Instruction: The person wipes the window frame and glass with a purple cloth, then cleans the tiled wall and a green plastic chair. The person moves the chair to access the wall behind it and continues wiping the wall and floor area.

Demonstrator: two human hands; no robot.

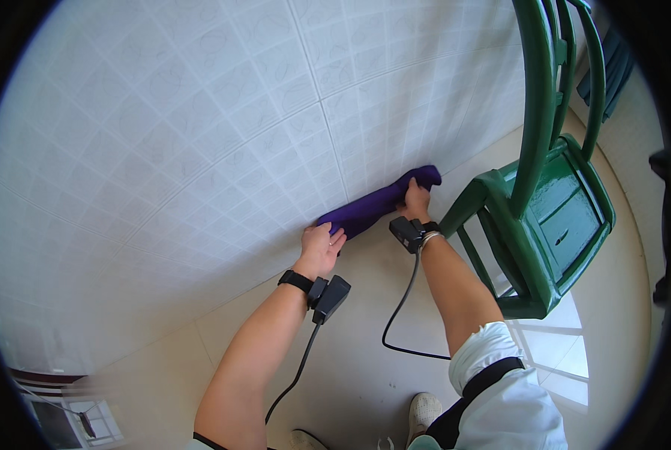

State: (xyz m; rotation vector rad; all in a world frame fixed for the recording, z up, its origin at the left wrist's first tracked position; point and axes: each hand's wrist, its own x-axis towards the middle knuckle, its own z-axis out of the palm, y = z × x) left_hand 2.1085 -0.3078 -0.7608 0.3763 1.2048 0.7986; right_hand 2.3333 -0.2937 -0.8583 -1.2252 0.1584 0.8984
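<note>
A length of purple cloth [369, 208] is stretched along the foot of a white tiled wall [256, 140]. My left hand [319, 246] has hold of its near left end, with the thumb on the fabric and the fingers partly spread at its lower edge. Toward the far right end, my right hand [417, 199] grips the cloth, thumb on top and the other fingers largely hidden. A short end of fabric sticks out past the right hand. Each wrist carries a strapped black device with a cable.
A green wooden chair [560, 225] stands close by on the right, its near leg beside my right wrist. Pale floor tiles [363, 337] lie below, with my shoes [423, 413] at the bottom. Dark blue-green fabric [608, 73] hangs at the far right.
</note>
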